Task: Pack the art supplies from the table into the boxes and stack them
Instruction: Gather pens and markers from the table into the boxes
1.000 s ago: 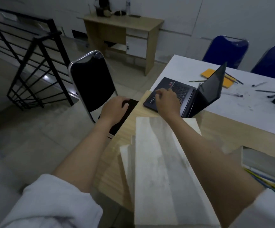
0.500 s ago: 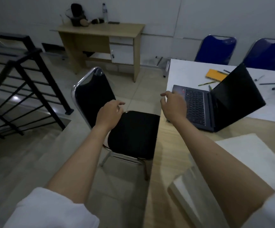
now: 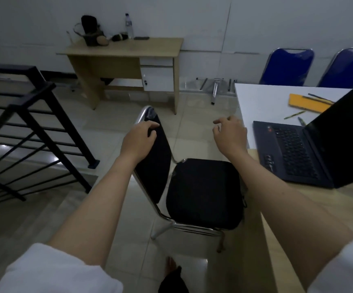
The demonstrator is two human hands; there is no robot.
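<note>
Since the earlier frame, both hands have left the table area: the left hand point(image 3: 138, 137) has moved from above the seat onto the top of the black chair point(image 3: 203, 193) backrest, and the white boxes are no longer in view.

Left hand: fingers curled over the upper edge of the backrest, gripping it beside the chrome frame. Right hand point(image 3: 230, 134): held in the air above the floor, just left of the table point(image 3: 256, 96) edge — fingers loosely curled and slightly apart, holding nothing.

Black chair: stands on the tiled floor, its seat against the wooden part of the table.

Task items: an orange pad point(image 3: 307, 103) lies on the white part of the table, beyond the open laptop point(image 3: 310, 149). Pencils point(image 3: 295, 114) lie on and beside the pad — some are partly hidden by the laptop screen.

Surroundings: a small wooden desk point(image 3: 127, 49) stands against the far wall, carrying a water bottle point(image 3: 128, 25) and dark objects too dim to identify. Two blue chairs point(image 3: 287, 66) stand behind the table. A black railing point(image 3: 25, 115) runs along the left side.
</note>
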